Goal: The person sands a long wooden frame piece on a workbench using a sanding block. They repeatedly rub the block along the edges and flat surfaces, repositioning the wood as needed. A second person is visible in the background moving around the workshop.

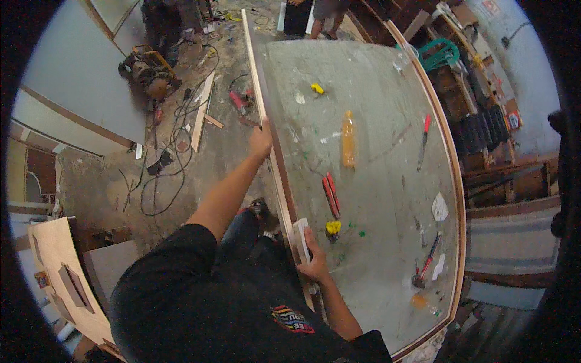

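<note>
A long, narrow wooden strip [250, 54] runs along the left edge of the worktable [381, 199], its far end reaching past the tabletop. My left hand [261, 140] is closed around it, about midway along. Nearer to me, my right hand [314, 260] grips a pale rectangular block [299, 237] against the same edge; its exact kind is unclear. Just right of that hand lie a yellow-and-black item [333, 228] and red-handled pliers [331, 193]. Beyond them is a bottle of orange liquid [348, 142].
A hammer [427, 263], a red-handled tool [425, 138] and crumpled paper [439, 207] lie at the table's right. On the floor at left are cables [175, 163], a red power tool [238, 101] and a board [203, 112]. People stand at the far end.
</note>
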